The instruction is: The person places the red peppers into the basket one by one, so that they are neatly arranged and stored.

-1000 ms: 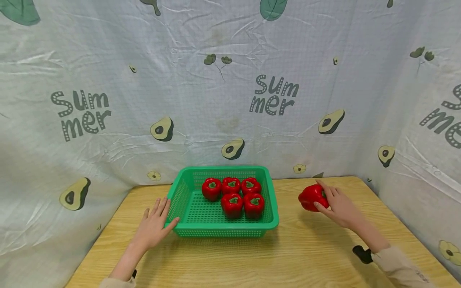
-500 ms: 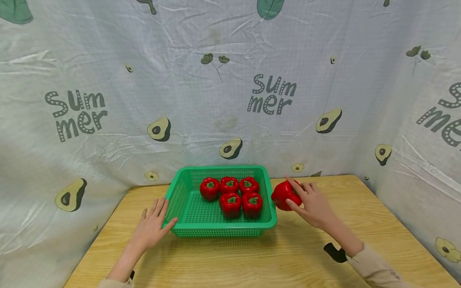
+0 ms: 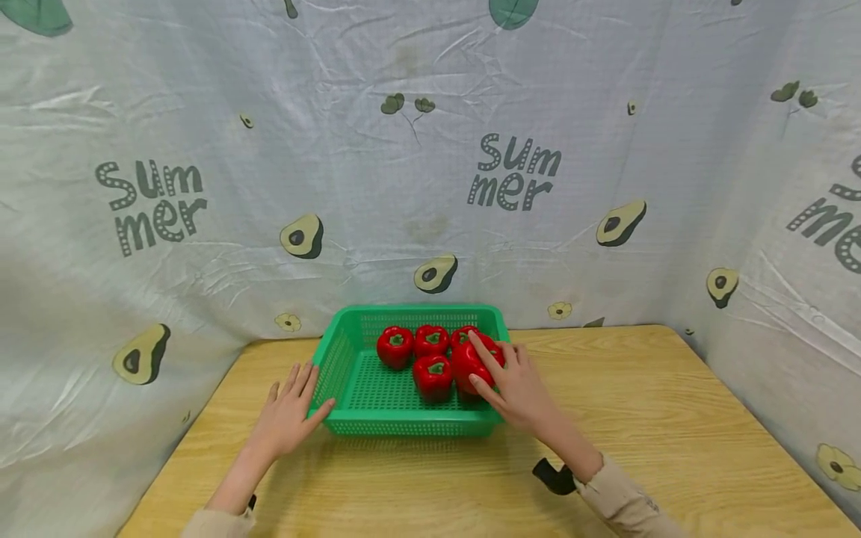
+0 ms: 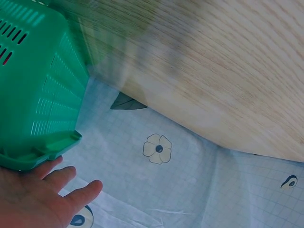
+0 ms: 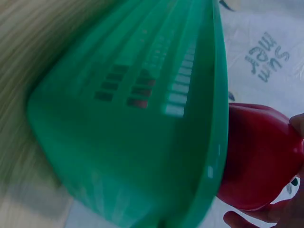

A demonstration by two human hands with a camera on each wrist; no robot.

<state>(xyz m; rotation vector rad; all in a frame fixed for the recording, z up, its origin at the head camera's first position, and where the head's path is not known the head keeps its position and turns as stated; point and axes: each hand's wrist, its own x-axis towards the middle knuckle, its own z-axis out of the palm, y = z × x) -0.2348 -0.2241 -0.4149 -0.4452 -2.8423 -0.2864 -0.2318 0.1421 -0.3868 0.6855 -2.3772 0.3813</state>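
My right hand (image 3: 514, 385) grips a red bell pepper (image 3: 471, 365) between thumb and fingers, over the right side of a green plastic basket (image 3: 417, 426). In the right wrist view the held pepper (image 5: 261, 156) shows just past the basket rim (image 5: 218, 142). Several other red bell peppers stand in the basket, stems up, among them one at the front (image 3: 433, 377) and one at the back left (image 3: 395, 347). The held pepper hides part of those on the right. My left hand (image 3: 285, 415) rests at the basket's left rim with fingers spread straight; the left wrist view shows its fingertips under the rim.
The basket stands on a light wooden table (image 3: 605, 418) near its back edge. Behind and at both sides hangs a pale cloth (image 3: 377, 187) printed with avocados and lettering. A dark strap piece (image 3: 554, 477) sits at my right wrist.
My right hand has carried the bell pepper leftward from above the table's right side, across the basket's right rim and over the peppers inside. The left hand stays at the rim.
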